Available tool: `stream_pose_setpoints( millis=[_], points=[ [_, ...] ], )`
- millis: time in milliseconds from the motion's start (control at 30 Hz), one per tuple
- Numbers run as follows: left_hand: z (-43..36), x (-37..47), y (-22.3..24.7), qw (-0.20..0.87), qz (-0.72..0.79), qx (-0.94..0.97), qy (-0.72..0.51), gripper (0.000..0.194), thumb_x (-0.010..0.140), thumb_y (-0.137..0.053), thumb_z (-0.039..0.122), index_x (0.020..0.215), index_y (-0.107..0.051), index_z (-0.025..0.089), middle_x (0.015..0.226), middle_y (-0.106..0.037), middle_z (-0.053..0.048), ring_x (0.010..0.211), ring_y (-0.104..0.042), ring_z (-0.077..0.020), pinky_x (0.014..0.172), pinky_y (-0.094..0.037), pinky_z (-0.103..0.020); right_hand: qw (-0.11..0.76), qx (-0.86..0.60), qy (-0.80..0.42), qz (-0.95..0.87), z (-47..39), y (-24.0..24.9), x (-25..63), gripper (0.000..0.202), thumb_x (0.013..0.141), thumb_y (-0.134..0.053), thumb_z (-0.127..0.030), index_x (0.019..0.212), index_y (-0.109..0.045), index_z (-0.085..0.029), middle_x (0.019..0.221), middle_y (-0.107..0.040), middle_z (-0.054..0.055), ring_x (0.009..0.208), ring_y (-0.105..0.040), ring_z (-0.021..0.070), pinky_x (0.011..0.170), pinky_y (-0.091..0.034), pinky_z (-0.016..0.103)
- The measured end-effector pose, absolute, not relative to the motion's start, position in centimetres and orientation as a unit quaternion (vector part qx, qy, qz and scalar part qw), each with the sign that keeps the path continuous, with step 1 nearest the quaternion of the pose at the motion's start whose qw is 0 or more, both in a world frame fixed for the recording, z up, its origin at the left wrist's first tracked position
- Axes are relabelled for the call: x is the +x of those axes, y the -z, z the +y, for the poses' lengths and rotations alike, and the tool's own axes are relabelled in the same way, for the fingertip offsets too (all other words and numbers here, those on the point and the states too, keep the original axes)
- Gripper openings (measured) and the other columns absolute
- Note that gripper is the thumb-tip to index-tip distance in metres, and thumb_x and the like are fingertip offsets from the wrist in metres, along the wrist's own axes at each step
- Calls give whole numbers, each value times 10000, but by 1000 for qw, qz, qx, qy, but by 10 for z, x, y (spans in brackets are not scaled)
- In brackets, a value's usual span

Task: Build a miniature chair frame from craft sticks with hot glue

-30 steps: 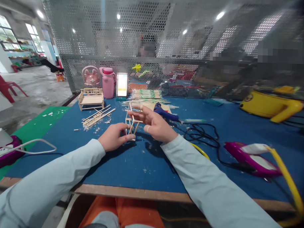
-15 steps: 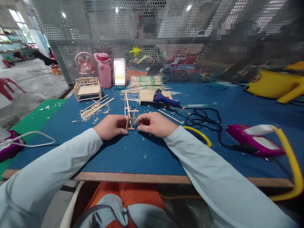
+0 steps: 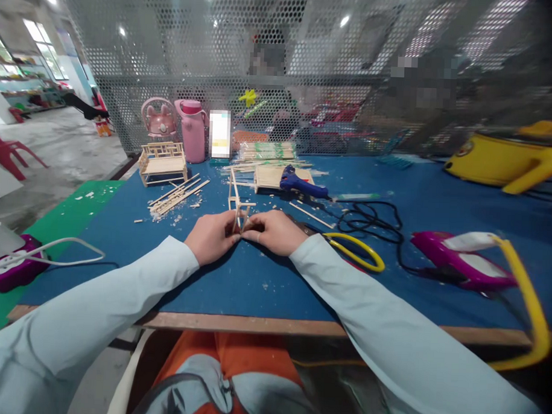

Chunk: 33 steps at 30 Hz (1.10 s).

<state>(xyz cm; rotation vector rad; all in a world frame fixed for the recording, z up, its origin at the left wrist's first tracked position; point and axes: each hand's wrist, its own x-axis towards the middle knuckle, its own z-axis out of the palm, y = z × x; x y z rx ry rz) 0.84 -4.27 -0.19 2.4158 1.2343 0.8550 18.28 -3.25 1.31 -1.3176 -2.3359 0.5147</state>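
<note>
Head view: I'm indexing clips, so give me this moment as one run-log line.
left hand: holding frame | right hand: at frame's near end | glue gun: unheld | loose sticks: beyond left hand

The thin stick frame (image 3: 246, 204), the loose sticks (image 3: 181, 197) and the small bench (image 3: 164, 165) look to be of pale, matt wood or bamboo. The blue table top (image 3: 237, 290) is smooth and rather matt, and its front edge (image 3: 254, 324) looks like rough wood. The pink bottle (image 3: 194, 135) and the glue gun (image 3: 304, 184) appear to be of smooth plastic. The perforated panel (image 3: 195, 41) looks like grey metal, and the sleeves (image 3: 132, 286) are matt, wrinkled cloth.
</note>
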Motion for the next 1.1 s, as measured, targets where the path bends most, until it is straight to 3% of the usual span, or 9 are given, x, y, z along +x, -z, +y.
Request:
stream_pose_setpoints(
  millis=[400,533,667,767,900,1100],
  points=[
    [-42,9,2,135,441,842,-280,357,708,-586,182,1062,-568,222,870,-689,-16,792,-643,-174,715,-488,-270,212,-471,-199,-833,-33,-12,182,113,697,-576,-187,746,-673,-154,740,-694,27,696,-612,137,659,-421,223],
    [-42,7,1,152,430,842,-288,393,714,-579,205,1106,-544,218,843,-684,-14,759,-641,-167,708,-490,-276,209,-481,-194,-829,-37,-19,184,132,683,-596,-249,754,-651,-152,676,-658,21,613,-569,125,597,-412,229],
    [-43,6,0,176,402,846,-303,398,738,-549,211,1135,-520,211,804,-674,-11,705,-634,-160,688,-490,-284,278,-484,-196,-806,-39,-25,185,255,685,-592,-286,899,-624,-151,668,-625,6,573,-540,111,562,-406,226],
    [-42,6,0,199,401,840,-306,374,719,-561,178,1090,-511,192,822,-671,-28,723,-638,-170,689,-494,-293,306,-477,-191,-801,-38,-24,184,211,700,-571,-278,857,-637,-154,688,-625,11,594,-538,108,585,-413,230],
    [-41,6,1,236,411,823,-314,423,701,-563,134,1099,-424,173,857,-669,-51,744,-649,-181,688,-501,-311,274,-470,-189,-817,-38,-21,182,145,696,-586,-290,708,-637,-155,669,-642,15,598,-543,112,591,-409,231],
    [-43,7,-5,234,420,826,-295,587,708,-571,128,1241,-326,154,883,-672,-69,787,-652,-197,723,-497,-329,245,-467,-212,-823,-39,-22,179,191,743,-555,-292,762,-685,-154,758,-700,43,684,-611,148,643,-422,242]
  ],
)
